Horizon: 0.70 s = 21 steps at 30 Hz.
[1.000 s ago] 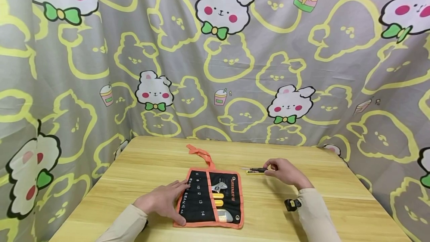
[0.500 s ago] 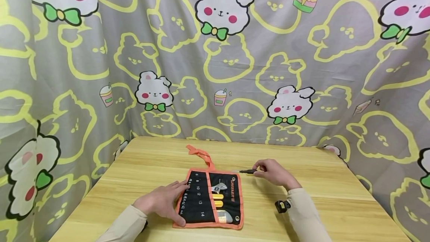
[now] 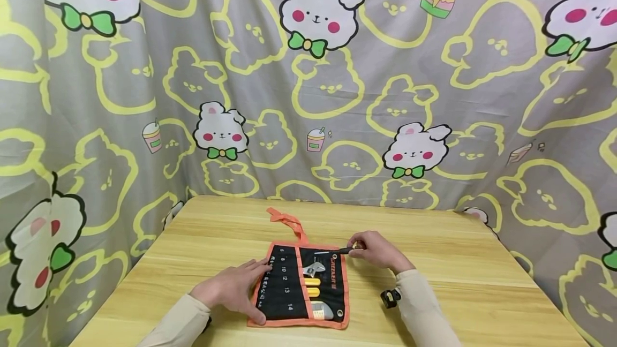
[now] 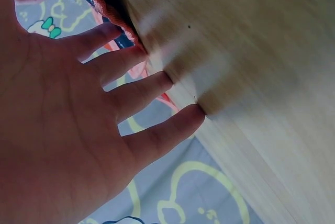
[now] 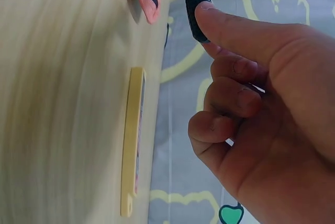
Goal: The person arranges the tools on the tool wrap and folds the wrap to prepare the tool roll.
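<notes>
A black fabric tool pouch [image 3: 281, 288] with orange edging lies flat on the table. My left hand [image 3: 236, 288] rests at its left edge, fingers spread and the thumb on the near left corner. In the left wrist view the fingertips [image 4: 196, 111] touch the wood and the pouch edge. My right hand [image 3: 378, 250] pinches the black handle of a slim screwdriver [image 3: 341, 251] between thumb and index finger. Its metal shaft points left, over the pouch's far right part. An adjustable wrench [image 3: 315, 269], yellow handles [image 3: 313, 287] and a grey-and-yellow tool [image 3: 322, 310] stick out of the pouch pockets.
A flat yellow piece with a printed label [image 5: 133, 140] lies on the table below my right hand. An orange tie strap [image 3: 289, 220] extends from the pouch's far edge. Patterned curtains [image 3: 332, 95] hang behind the table [image 3: 463, 261] and at both sides.
My right hand has moved left and slightly nearer, carrying the screwdriver from beside the pouch to over its far right part. My left hand has stayed in place.
</notes>
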{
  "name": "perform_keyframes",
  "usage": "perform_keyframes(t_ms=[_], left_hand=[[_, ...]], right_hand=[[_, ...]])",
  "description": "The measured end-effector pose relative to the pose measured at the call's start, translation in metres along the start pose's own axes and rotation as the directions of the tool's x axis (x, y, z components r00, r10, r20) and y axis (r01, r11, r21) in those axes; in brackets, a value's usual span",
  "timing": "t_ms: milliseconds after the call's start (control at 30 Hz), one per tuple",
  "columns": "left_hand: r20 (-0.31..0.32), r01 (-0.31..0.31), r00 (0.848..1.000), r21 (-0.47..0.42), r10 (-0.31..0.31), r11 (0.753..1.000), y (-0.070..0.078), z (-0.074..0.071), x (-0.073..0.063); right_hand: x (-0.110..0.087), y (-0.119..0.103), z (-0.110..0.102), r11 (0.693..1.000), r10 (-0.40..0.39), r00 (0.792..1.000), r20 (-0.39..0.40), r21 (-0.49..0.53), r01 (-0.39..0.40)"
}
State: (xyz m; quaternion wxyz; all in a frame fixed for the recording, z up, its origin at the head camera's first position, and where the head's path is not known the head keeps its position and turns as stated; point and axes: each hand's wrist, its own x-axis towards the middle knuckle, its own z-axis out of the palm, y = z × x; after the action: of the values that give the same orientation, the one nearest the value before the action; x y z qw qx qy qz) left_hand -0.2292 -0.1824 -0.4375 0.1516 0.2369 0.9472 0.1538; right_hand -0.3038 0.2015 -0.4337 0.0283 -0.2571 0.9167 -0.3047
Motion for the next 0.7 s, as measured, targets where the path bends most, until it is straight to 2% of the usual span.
perform_keyframes(t_ms=[300,700], left_hand=[[0.001,-0.008,1.000,0.001,0.008,1.000,0.000,0.000,0.000],[-0.001,-0.011,1.000,0.002,0.011,1.000,0.000,0.000,0.000]], right_hand=[[0.007,-0.004,0.010,0.998,-0.050,0.999,0.020,-0.028,0.050],[0.013,-0.006,0.022,0.999,-0.029,0.999,0.036,-0.025,0.030]])
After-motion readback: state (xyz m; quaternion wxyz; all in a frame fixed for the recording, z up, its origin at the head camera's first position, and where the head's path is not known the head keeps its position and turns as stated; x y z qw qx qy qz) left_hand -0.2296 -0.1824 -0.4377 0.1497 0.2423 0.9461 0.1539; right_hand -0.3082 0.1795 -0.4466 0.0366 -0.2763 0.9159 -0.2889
